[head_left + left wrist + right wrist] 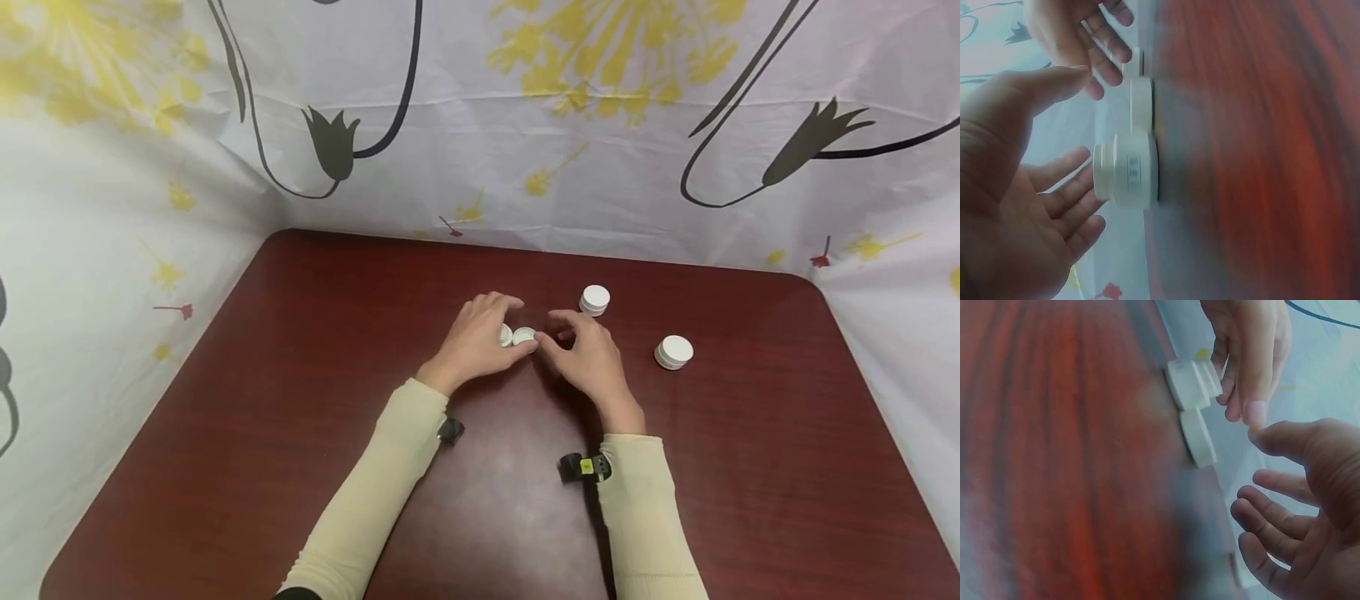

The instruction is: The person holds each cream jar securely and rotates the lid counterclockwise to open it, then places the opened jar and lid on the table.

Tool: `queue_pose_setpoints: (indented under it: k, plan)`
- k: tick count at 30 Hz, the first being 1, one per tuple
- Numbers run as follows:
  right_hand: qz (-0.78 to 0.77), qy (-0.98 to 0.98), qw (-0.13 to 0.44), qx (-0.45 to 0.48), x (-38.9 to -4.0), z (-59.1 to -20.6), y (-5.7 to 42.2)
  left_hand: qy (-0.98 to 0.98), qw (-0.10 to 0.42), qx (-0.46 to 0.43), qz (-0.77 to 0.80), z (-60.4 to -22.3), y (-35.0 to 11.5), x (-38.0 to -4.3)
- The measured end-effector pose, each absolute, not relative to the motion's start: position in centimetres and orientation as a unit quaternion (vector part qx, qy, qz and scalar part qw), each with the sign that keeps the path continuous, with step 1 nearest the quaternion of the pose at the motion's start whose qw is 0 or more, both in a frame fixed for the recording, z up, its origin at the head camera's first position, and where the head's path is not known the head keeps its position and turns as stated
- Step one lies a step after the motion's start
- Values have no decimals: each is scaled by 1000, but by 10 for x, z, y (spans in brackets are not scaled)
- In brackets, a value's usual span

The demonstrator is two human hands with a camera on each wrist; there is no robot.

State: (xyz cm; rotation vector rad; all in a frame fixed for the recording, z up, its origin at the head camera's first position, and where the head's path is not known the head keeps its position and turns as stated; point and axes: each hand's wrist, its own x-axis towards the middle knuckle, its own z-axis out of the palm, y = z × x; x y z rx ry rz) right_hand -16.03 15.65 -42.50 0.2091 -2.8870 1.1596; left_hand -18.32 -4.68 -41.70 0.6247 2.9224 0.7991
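Note:
A small white jar (1136, 172) with its threaded neck bare stands on the table. Touching its side lies a round white lid (525, 334), hollow face up in the head view. My left hand (480, 337) curves loosely around the jar, thumb stretched toward the right hand and fingers behind the jar, gripping nothing. On the other side of the lid, my right hand (587, 357) hovers with relaxed fingers and holds nothing. The two thumbs nearly meet above the lid. In the head view the left hand hides part of the jar (506, 335).
Two capped white jars stand to the right: one jar (595, 300) beyond the right hand, another jar (673, 352) farther right. The dark red wooden table (300, 433) has a patterned cloth (465, 167) hanging behind it and at its sides.

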Motion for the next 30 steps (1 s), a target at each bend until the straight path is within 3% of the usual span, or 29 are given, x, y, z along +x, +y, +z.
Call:
queue_pose_setpoints:
  k: [30]
  plan:
    - [294,-950,104,-33,-151,-408,239,922,41,262,282,-414,16,-186]
